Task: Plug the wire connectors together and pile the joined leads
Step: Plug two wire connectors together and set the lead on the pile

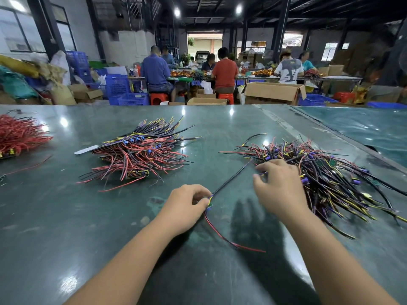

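My left hand (186,204) pinches a small connector (209,205) near the table's front middle. A black lead (231,179) runs from it up and to the right, and a red and black pair (222,235) trails toward me. My right hand (279,183) reaches with curled fingers into the left edge of a loose heap of black, red and yellow leads (330,179) on the right; whether it grips one I cannot tell. A stacked pile of leads with blue connectors (141,150) lies at centre left, apart from both hands.
A bundle of red wires (19,135) lies at the table's far left, with a loose red wire (28,166) beside it. The dark green table (88,227) meets a second sheet at a seam (343,137) on the right. Several people sit working beyond cardboard boxes (273,92).
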The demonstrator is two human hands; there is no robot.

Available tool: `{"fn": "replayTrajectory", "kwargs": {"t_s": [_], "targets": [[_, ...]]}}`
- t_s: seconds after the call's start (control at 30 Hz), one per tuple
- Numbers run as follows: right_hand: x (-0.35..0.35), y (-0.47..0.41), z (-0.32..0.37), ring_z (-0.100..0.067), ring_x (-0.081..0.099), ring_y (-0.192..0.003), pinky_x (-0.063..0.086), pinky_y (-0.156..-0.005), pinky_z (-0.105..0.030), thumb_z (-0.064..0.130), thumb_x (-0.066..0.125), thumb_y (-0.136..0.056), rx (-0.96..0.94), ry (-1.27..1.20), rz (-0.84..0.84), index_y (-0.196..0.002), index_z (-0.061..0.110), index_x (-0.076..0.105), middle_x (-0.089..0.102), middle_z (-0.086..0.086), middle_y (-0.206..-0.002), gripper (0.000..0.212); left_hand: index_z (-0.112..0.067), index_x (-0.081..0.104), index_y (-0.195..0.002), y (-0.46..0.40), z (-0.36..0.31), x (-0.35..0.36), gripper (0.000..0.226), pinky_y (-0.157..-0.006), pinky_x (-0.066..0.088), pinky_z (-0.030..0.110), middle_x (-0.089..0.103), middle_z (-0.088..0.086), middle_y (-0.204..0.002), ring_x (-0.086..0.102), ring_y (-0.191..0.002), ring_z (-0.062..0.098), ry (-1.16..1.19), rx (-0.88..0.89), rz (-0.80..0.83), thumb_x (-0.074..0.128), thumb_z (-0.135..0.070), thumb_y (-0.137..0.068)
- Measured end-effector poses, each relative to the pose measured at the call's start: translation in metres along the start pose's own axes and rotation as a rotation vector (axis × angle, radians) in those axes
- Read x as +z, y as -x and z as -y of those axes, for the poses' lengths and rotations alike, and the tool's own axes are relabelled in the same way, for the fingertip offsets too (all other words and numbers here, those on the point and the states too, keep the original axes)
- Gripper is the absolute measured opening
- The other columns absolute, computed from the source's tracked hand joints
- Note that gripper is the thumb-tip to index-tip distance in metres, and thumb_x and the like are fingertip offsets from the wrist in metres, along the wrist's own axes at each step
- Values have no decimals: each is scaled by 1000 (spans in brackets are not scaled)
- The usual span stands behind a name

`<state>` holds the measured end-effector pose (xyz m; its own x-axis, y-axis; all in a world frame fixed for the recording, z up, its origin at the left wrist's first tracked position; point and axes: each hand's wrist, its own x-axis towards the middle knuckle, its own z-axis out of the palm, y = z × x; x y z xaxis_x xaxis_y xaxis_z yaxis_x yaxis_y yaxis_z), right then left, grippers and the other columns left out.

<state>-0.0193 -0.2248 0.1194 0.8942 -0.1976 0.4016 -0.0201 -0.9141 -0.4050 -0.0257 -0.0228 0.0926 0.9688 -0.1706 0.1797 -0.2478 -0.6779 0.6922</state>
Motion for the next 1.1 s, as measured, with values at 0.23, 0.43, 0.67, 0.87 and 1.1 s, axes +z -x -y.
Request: {"fn": "replayTrajectory", "kwargs": {"t_s": [0.23,0.43,0.67,0.87,1.1], "targets": [[13,15,16,-23,49,-118,39,-100,-33,18,51,-91,-102,-179,268,-113,21,66,58,-2,-121,27,-23,69,-91,-8,8,-2,21,-82,51,27,72,-1,-86,68,-84,16,245,-87,-205,63,-3,-86],[13,22,25,-16,52,-114,38,-96,-27,14,52,-91,-188,-299,212,-110,21,67,61,3,-116,25,-25,63,-87,-15,2,-15,32,-69,48,15,65,-7,-81,60,-70,1,733,-30,-571,54,6,-91],[12,32,39,-13,51,-108,30,-87,-7,12,55,-92,-360,-403,58,-110,17,67,62,8,-109,23,-17,63,-100,-12,-7,-23,26,-61,52,12,69,-3,-81,64,-68,1,1258,-92,-456,49,4,-93],[20,36,48,-9,56,-113,40,-97,-24,30,54,-95,-414,-439,156,-130,16,59,63,5,-124,37,-10,63,-88,-2,-13,-14,18,-65,55,16,72,-2,-74,66,-69,6,1147,-73,-110,54,6,-88],[20,33,49,-9,68,-63,54,-74,-38,13,49,-97,-171,-761,283,-88,18,68,68,4,-76,21,-19,64,-84,0,-11,-15,6,-64,52,17,73,-2,-83,71,-80,11,1039,-116,-14,61,-13,-86]]}}
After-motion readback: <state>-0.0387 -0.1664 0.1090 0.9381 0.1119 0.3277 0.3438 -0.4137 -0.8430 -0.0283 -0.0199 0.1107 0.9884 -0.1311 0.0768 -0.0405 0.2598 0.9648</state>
